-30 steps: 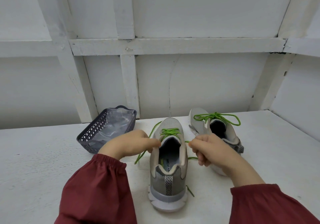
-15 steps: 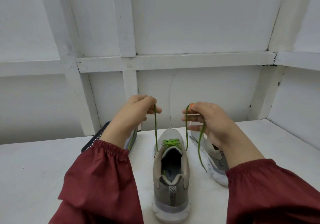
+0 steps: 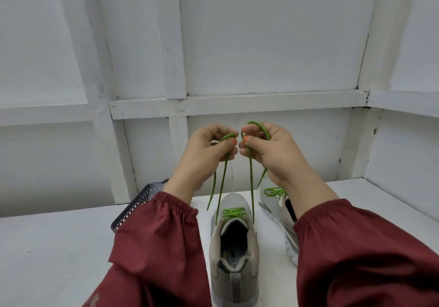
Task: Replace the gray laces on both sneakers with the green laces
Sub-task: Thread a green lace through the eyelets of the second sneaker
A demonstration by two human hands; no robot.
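**Q:** What stands at the left of the work surface?
**A:** A dark mesh basket (image 3: 133,208) sits at the back of the white table (image 3: 59,247). The left sleeve (image 3: 161,247) partly hides it.

**Q:** What is the state of the left hand?
**A:** The left hand (image 3: 206,154) is held above the table with its fingers curled. Thumb and forefinger pinch a folded loop of the green lace (image 3: 222,188). Two strands hang below the pinch. One runs down to the top eyelets of the near sneaker (image 3: 234,199). The other hangs loose, with its tip left of the toe.

**Q:** Where is that sneaker relative to the grip?
**A:** It stands upright on the table, below and between both hands, with its heel toward the camera.

**Q:** And the right hand?
**A:** The right hand (image 3: 273,152) is level with the left, fingertips almost meeting. Its fingers are curled. The lace arcs over the forefinger and is pinched under the thumb. One strand drops straight to the sneaker's right-side eyelets, and a second emerges below the palm.

**Q:** What lies further right?
**A:** The second sneaker (image 3: 273,208) stands just beside the first. It carries its own green lacing (image 3: 275,191) and is partly covered by the right wrist and right sleeve (image 3: 356,247).
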